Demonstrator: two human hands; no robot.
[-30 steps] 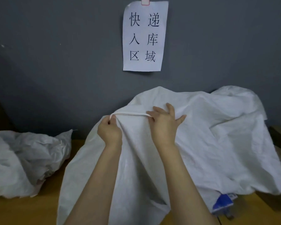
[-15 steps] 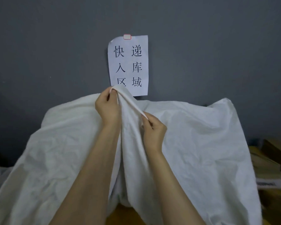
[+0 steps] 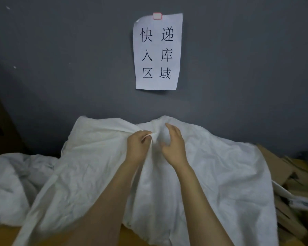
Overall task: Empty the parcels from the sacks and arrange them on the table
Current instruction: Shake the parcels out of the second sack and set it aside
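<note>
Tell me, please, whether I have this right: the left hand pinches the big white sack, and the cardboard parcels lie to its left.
Not quite. The left hand does pinch the big white sack, but the cardboard parcels lie to its right, as the head view shows.

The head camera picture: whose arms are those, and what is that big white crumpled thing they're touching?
Those are a person's own arms. The camera sits on their head, looking down. The white thing is a sack on a yellowish table. The left hand pinches a fold of it; the right hand hovers beside, fingers loose, gripping nothing. Another crumpled sack lies left, cardboard parcels lie right, and a paper sign hangs on the grey wall.
</note>
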